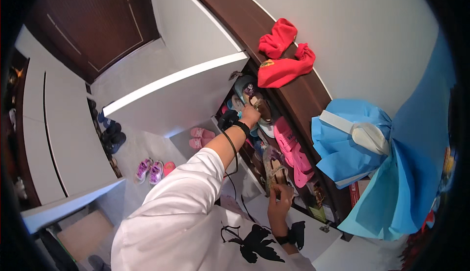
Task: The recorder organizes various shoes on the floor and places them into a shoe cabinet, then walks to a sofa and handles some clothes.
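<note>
My left hand (250, 116) reaches into the open shoe cabinet. Its fingers are closed at the near end of a sandal (263, 108) with a brownish sole and dark purple decoration at the front. Nearer to me, my right hand (280, 200) pinches the heel end of a similar sandal (277, 171) with a tan sole and a glittery strap. Pink clogs (293, 149) stand in the cabinet just right of the sandals. Dark and blue shoes crowd beside my left wrist, partly hidden by it. Each wrist has a black band.
An open white cabinet door (181, 92) stands left of my left arm. Red cloths (289, 65) and a light blue fabric bundle (350, 141) lie on the brown cabinet top. Purple sneakers (149, 170) and pink slippers (200, 137) are to the left. A black cable hangs by my left arm.
</note>
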`<state>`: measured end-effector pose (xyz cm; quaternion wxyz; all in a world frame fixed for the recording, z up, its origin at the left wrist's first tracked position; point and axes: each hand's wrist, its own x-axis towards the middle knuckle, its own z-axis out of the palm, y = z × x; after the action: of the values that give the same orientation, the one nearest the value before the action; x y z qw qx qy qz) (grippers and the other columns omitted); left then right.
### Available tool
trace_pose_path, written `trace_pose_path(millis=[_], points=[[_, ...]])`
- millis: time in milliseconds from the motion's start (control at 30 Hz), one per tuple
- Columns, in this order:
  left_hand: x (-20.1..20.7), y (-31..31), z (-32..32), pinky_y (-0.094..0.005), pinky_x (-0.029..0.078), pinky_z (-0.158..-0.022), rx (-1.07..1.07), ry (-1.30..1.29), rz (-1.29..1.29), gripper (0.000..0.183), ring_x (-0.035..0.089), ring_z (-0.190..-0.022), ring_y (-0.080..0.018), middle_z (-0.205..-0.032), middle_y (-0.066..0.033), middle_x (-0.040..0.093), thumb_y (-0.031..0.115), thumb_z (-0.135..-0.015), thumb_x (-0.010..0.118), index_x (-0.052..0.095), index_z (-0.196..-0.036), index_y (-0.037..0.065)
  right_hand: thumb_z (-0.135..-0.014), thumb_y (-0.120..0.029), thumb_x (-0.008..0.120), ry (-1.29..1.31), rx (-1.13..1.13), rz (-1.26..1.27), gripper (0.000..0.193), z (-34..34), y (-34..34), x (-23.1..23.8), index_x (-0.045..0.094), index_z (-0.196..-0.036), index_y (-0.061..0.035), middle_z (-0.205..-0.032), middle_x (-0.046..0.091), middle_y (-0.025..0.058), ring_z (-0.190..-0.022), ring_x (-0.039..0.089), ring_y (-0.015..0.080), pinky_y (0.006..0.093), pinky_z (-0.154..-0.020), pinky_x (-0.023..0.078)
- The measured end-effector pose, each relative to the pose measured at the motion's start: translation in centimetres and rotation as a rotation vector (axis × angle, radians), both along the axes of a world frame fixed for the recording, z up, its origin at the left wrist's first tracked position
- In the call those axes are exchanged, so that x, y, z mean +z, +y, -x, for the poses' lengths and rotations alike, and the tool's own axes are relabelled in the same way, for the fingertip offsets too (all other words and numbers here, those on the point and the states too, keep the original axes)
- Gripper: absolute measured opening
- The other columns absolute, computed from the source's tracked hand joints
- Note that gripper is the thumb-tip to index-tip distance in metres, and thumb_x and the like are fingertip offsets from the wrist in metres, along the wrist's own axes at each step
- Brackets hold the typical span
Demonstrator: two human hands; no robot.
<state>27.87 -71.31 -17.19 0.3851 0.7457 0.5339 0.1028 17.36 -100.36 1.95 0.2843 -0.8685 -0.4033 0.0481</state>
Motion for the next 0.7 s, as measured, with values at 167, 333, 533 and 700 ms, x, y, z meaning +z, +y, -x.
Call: trace_pose_path(millis=[167, 333, 533, 700], points=[[-0.3, 0.2, 4.1, -0.0322, 0.045, -0.066, 0.032, -0.602, 0.438, 0.038, 0.054, -0.073, -0.0173, -0.090, -0.0070, 0.056, 0.015, -0.075, 0.058, 0.047, -0.110, 0.004, -0.071, -0.003, 0.057, -0.231, 0.198, -0.228, 0.005, -2.7, 5.2, -1.4, 0.058, -0.074, -0.0064, -0.083, 0.053, 0.0112, -0.086, 0.048, 0.0299, 0.0404, -0.075, 0.036], [4.9, -0.2, 8.1, -0.0288, 0.042, -0.073, 0.028, -0.746, 0.966, 0.041, 0.048, -0.078, -0.0091, -0.087, 0.0018, 0.048, 0.018, -0.079, 0.056, 0.042, -0.117, 0.010, -0.066, -0.003, 0.057, -0.353, 0.249, -0.236, 0.007, -8.2, 13.0, -3.1, 0.056, -0.069, -0.0085, -0.086, 0.052, 0.0087, -0.088, 0.049, 0.0288, 0.0395, -0.075, 0.035], [5.8, 0.6, 10.3, -0.0339, 0.027, -0.095, -0.056, -0.755, 0.973, 0.067, 0.038, -0.113, -0.0154, -0.125, -0.0046, 0.042, 0.025, -0.081, 0.052, 0.020, -0.136, 0.003, -0.076, -0.006, 0.053, -0.281, 0.140, -0.079, 0.009, -12.8, 19.5, -7.4, 0.058, -0.083, -0.0078, -0.090, 0.057, 0.0132, -0.088, 0.054, 0.0327, 0.0418, -0.071, 0.041], [7.9, -0.5, 7.9, -0.0355, 0.022, -0.099, -0.181, -0.771, 1.013, 0.067, 0.028, -0.123, -0.0206, -0.132, -0.0077, 0.035, 0.024, -0.079, 0.052, 0.022, -0.135, 0.003, -0.082, -0.012, 0.050, -0.399, -0.088, 0.089, 0.024, -15.7, 20.3, -10.3, 0.055, -0.104, -0.0060, -0.096, 0.058, 0.0222, -0.088, 0.056, 0.0387, 0.0430, -0.076, 0.045]])
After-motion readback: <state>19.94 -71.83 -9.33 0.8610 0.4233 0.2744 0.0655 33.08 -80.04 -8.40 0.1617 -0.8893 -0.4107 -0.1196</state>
